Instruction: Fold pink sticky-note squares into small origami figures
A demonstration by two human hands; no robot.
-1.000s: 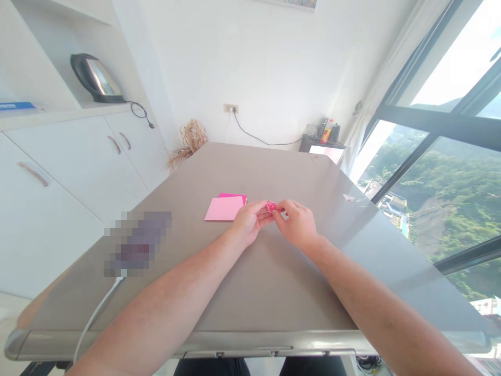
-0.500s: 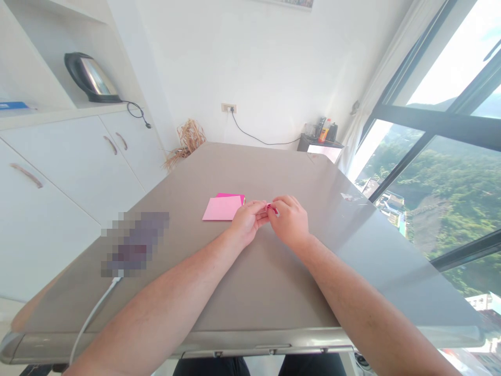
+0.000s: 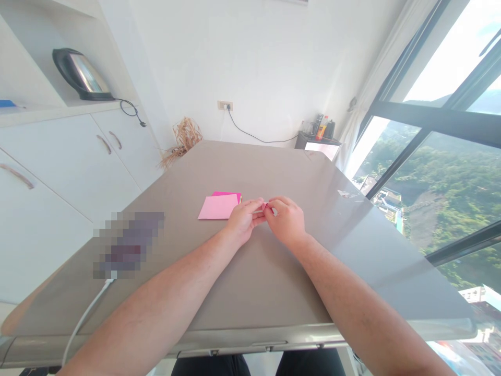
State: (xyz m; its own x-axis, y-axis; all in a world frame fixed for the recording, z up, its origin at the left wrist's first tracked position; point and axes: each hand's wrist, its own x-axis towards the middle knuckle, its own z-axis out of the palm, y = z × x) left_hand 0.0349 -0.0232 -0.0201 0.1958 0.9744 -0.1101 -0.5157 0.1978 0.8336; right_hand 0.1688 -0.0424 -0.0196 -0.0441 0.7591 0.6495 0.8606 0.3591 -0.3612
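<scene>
Close together over the middle of the table (image 3: 250,282), both my hands pinch a small piece of pink paper (image 3: 265,205). My left hand (image 3: 243,219) is closed on its left side, thumb on top and fingers beneath. From the right, my right hand (image 3: 287,219) grips it between thumb and curled fingers. Most of the paper is hidden by the fingers, so its shape is hard to make out. Just left of my left hand lies a light pink sheet of paper (image 3: 217,207), partly covering brighter pink paper (image 3: 234,195).
A pixelated dark object (image 3: 129,245) with a white cable (image 3: 88,310) lies on the table's left. Small clear scraps (image 3: 346,194) are near the right edge. Beyond stand dried stalks (image 3: 186,137) and a small cabinet (image 3: 319,146) with bottles. A kettle (image 3: 84,75) sits on the left shelf.
The whole view has shifted slightly, moving the scene a little left. Both hands still hold the small pink paper, with the fingers only slightly moved.
</scene>
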